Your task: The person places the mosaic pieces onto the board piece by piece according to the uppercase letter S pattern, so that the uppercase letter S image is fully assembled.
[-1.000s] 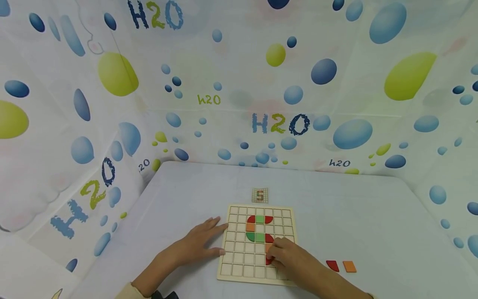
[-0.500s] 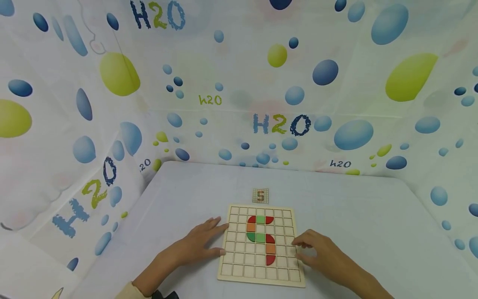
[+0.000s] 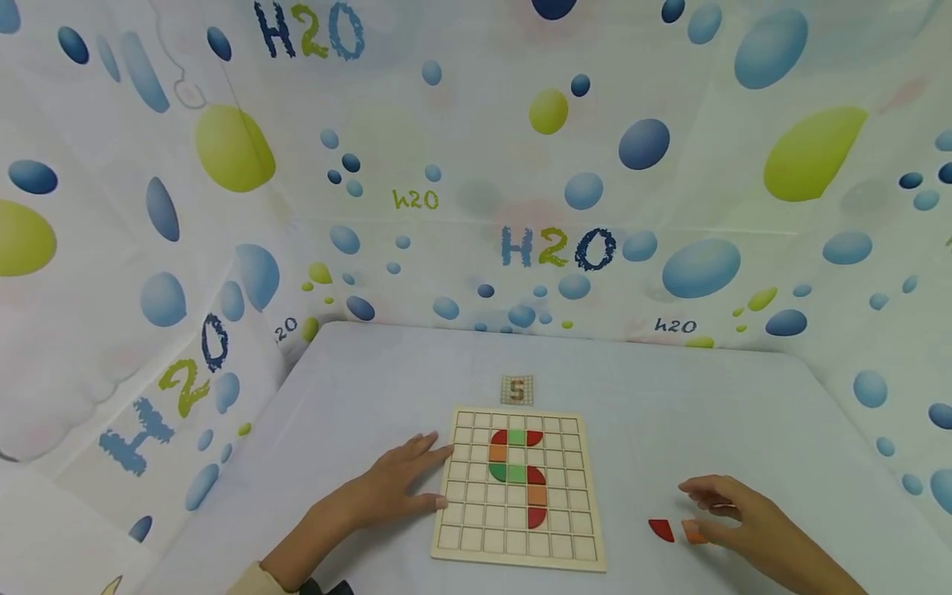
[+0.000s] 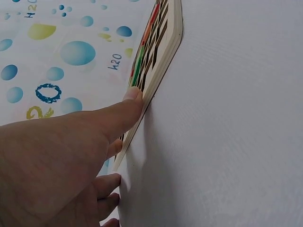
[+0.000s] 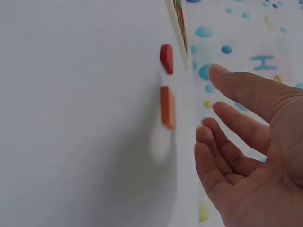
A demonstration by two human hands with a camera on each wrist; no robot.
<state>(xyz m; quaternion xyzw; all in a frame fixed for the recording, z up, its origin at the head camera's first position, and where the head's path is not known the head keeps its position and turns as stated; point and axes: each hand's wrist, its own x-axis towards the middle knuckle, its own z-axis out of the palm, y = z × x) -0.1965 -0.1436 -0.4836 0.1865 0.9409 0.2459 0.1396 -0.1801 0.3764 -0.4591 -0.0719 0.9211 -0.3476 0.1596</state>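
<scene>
A wooden grid board [image 3: 487, 539] lies on the table, with red, orange and green tiles set in its cells in an S shape. Along its left edge rests my left hand [image 3: 394, 479]; the thumb and a fingertip touch the rim, as the left wrist view also shows. Over the table to the right of the board hovers my right hand [image 3: 751, 521], fingers apart and holding nothing. Just beneath it lies an orange square tile [image 3: 693, 531], partly covered by the thumb in the head view. Beside that is a red quarter-round tile [image 3: 660, 530].
Behind the board lies a small pattern card [image 3: 516, 389] showing an S on a grid. A white cloth [image 3: 372, 372] covers the table. Patterned sheets [image 3: 476, 165] with blue and green drops hang at the back and sides.
My right hand has left the lower red tile on the board and moved right, to above the two loose tiles. My left hand has stayed at the board's edge.
</scene>
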